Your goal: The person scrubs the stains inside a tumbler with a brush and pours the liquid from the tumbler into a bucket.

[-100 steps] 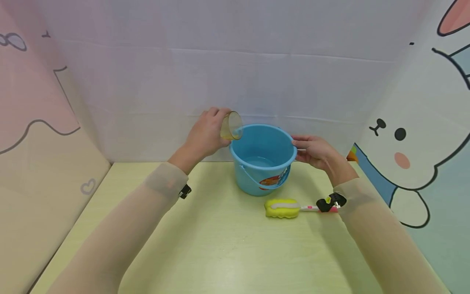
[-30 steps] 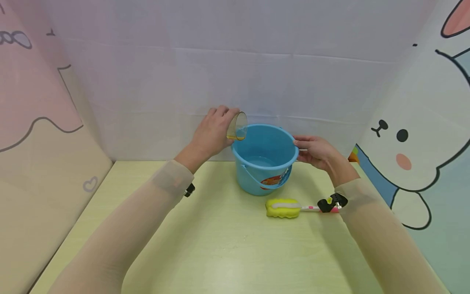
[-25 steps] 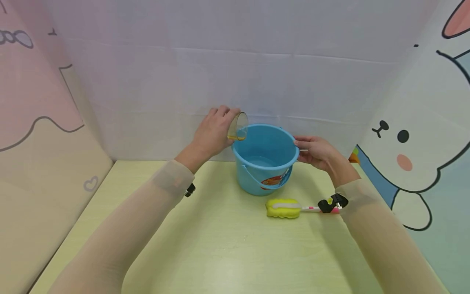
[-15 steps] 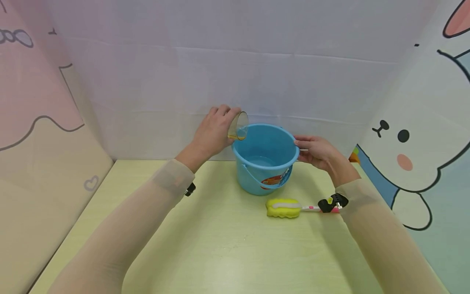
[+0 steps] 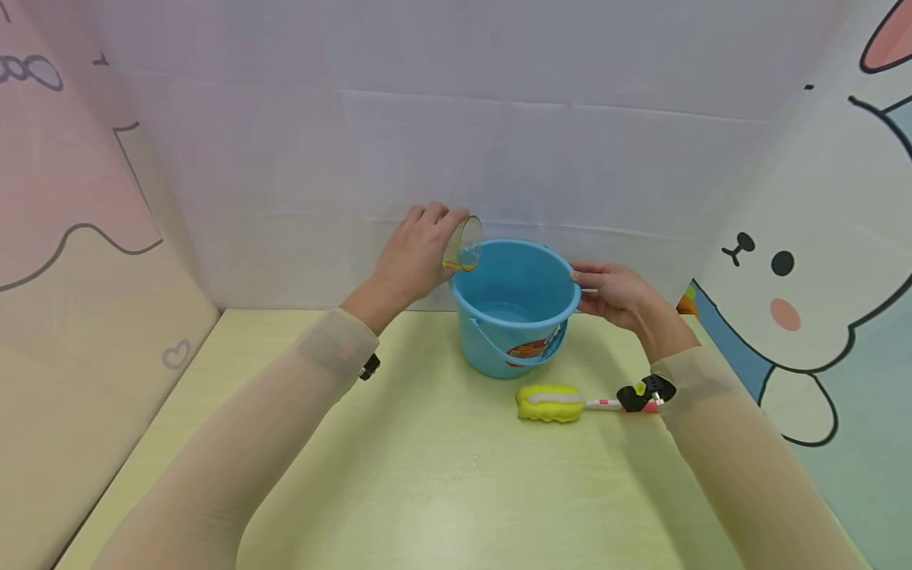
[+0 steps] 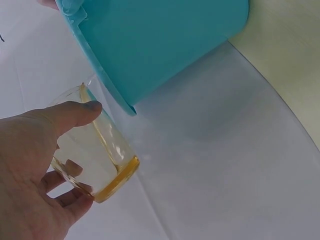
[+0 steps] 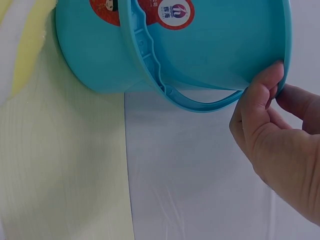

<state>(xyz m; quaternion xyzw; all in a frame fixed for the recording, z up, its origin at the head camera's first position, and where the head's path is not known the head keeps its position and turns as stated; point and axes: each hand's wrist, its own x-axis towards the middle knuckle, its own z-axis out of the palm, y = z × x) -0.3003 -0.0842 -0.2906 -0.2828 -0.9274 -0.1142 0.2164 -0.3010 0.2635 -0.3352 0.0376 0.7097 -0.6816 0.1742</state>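
My left hand (image 5: pixel 412 257) grips a clear amber-tinted glass (image 5: pixel 465 244), thumb on one side and fingers round the other. The glass is tilted, its mouth over the left rim of a blue bucket (image 5: pixel 492 348). In the left wrist view an amber band shows at the base of the glass (image 6: pixel 107 150). My right hand (image 5: pixel 614 294) pinches the bucket's right rim between thumb and fingers, close to where the handle (image 7: pixel 195 106) joins. The bucket stands upright on the table, with a little clear liquid visible at its bottom.
A sponge brush (image 5: pixel 550 403) with a yellow head and a white and pink handle lies on the table (image 5: pixel 427 475) in front of the bucket. White cloth (image 5: pixel 285 158) hangs right behind the bucket, and printed cloth panels stand at both sides.
Over the last few seconds my left hand has shifted slightly right with the tilted glass, bringing it farther over the bucket's rim. My right hand keeps its hold.
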